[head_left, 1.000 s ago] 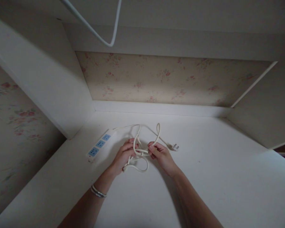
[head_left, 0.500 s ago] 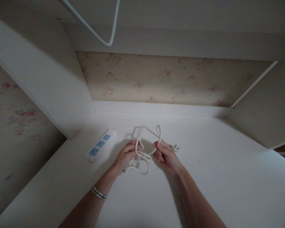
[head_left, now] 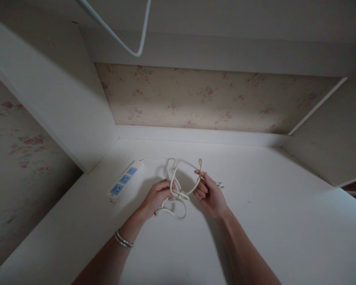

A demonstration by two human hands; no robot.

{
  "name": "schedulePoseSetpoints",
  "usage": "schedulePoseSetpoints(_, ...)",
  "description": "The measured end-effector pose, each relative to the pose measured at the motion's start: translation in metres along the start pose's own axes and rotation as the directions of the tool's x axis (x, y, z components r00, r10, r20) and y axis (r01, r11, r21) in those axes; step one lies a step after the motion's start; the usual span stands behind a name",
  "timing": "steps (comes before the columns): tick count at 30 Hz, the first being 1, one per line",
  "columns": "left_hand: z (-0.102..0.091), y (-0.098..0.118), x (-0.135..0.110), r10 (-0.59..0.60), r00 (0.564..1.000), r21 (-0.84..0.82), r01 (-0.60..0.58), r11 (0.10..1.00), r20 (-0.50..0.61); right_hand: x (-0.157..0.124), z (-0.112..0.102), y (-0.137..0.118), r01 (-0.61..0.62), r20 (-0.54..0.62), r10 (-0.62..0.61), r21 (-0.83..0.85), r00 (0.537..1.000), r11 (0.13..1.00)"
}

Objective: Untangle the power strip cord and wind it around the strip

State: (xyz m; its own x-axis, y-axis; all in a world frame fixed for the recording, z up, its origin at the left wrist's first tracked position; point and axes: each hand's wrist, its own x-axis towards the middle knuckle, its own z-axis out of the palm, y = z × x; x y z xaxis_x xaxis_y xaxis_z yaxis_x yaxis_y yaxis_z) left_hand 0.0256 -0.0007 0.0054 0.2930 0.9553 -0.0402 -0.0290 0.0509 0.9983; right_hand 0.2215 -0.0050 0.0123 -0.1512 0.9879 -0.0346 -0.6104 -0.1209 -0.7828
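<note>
A cream power cord hangs in loose loops between my two hands. My left hand is closed round the bundled loops. With thumb and fingers, my right hand pinches a stretch of the same cord, and a small loop sticks up above the fingertips. From the loops the cord runs back to a white power strip with blue sockets, lying on the left. Just beyond my right hand is the cord's plug, its metal pins pointing right and part of it hidden by the hand.
Everything lies on a white desktop. A low white ledge and floral wallpaper stand behind it, with white side panels left and right. A thin white bent rod or cable hangs at the top left.
My right hand has shifted slightly right and up along the cord, its index finger lifting. The upright loop has moved a little right and narrowed. My left hand has hardly moved.
</note>
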Motion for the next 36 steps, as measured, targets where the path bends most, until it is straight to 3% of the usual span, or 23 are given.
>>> schedulePoseSetpoints(3, -0.001, -0.002, 0.000, 0.018, 1.000, 0.033, -0.018, 0.999, 0.017, 0.001, 0.000, -0.001, 0.038, -0.029, -0.038, -0.002, 0.999, 0.999)
schedulePoseSetpoints(8, -0.002, -0.001, 0.000, 0.038, 0.998, 0.067, -0.035, 0.997, -0.041, 0.004, 0.004, 0.023, 0.100, 0.086, -0.074, -0.357, 0.993, 0.929)
schedulePoseSetpoints(11, -0.001, 0.001, -0.001, 0.019, 0.999, 0.034, -0.018, 0.999, -0.042, 0.005, 0.006, 0.030, 0.079, 0.134, -0.026, -0.400, 0.991, 0.913)
schedulePoseSetpoints(16, 0.002, -0.001, 0.000, -0.117, 0.993, -0.017, 0.116, 0.993, -0.007, 0.002, 0.005, 0.011, -0.039, 0.083, 0.037, 0.031, 0.996, 0.999)
schedulePoseSetpoints(20, 0.004, -0.004, 0.002, -0.159, 0.987, -0.021, 0.159, 0.987, 0.007, 0.000, -0.003, -0.007, -0.043, 0.095, 0.014, 0.314, 0.995, 0.948)
schedulePoseSetpoints(24, 0.002, -0.009, 0.004, -0.122, 0.992, 0.008, 0.122, 0.993, 0.017, 0.001, -0.012, -0.015, 0.024, 0.035, -0.044, 0.434, 0.998, 0.900)
schedulePoseSetpoints(29, 0.001, -0.012, 0.004, -0.072, 0.995, 0.033, 0.070, 0.997, 0.066, 0.001, -0.008, -0.015, 0.051, 0.000, -0.053, 0.297, 0.999, 0.954)
schedulePoseSetpoints(33, 0.000, -0.007, 0.002, 0.035, 0.998, 0.061, -0.038, 0.997, 0.047, 0.003, -0.001, -0.007, 0.176, -0.049, -0.173, 0.076, 0.984, 0.981)
schedulePoseSetpoints(36, 0.001, -0.001, 0.000, 0.024, 0.999, 0.033, -0.025, 0.999, 0.023, 0.005, -0.002, 0.001, 0.214, -0.038, -0.220, -0.120, 0.975, 0.969)
